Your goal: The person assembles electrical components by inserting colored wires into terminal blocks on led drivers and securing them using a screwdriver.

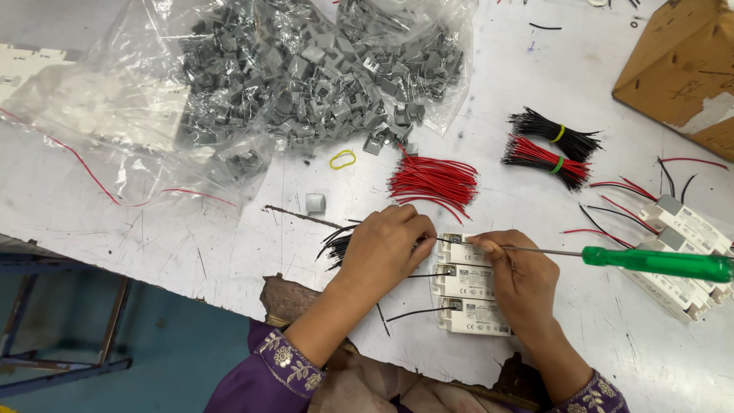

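Note:
My left hand (388, 246) pinches a thin black wire (441, 241) at the end of the top white plastic unit (463, 249). Three such white units lie stacked side by side near the table's front edge, the middle one (464, 281) and the lowest one (474, 315) each with a black wire sticking out to the left. My right hand (522, 279) grips a green-handled screwdriver (657, 262), its metal tip resting on the top unit beside the wire. A loose bunch of black wires (336, 245) lies under my left hand.
A pile of red wires (432, 182) lies just beyond the units. Banded black and red wire bundles (552, 149) sit at the right. More white units (684, 252) lie at the right edge. A clear bag of grey plastic parts (321, 69) fills the back; a cardboard box (684, 65) stands top right.

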